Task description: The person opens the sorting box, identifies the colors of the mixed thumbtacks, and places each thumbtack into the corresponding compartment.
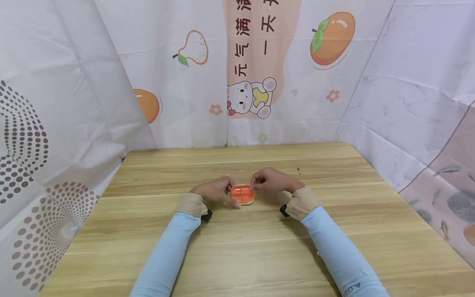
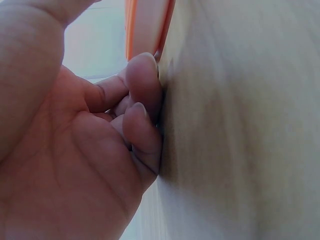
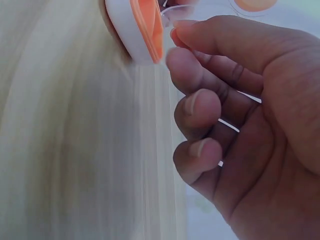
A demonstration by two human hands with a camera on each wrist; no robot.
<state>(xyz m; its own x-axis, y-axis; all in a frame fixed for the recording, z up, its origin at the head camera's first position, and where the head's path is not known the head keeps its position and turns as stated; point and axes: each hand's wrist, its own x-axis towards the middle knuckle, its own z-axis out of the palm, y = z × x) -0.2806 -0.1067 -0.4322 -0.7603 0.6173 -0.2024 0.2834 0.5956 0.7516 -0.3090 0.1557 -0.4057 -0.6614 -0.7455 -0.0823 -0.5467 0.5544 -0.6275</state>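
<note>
A small pill box [image 1: 242,194] with orange compartments and a white outer shell lies on the table, its clear lid [image 1: 241,176] raised at the back. My left hand [image 1: 215,191] holds the box at its left side, thumb along the front and fingers by the back left corner. In the left wrist view its other fingers [image 2: 142,85] curl against the tabletop. My right hand [image 1: 274,180] is at the box's right back corner, thumb and index fingertips together, other fingers loosely curled. I cannot tell what is between those fingertips.
A tiny red piece [image 1: 298,168] and a small greenish ring [image 1: 299,173] lie on the wooden table [image 1: 241,255] beyond the right hand. Printed curtains [image 1: 185,90] hang behind the table and on both sides.
</note>
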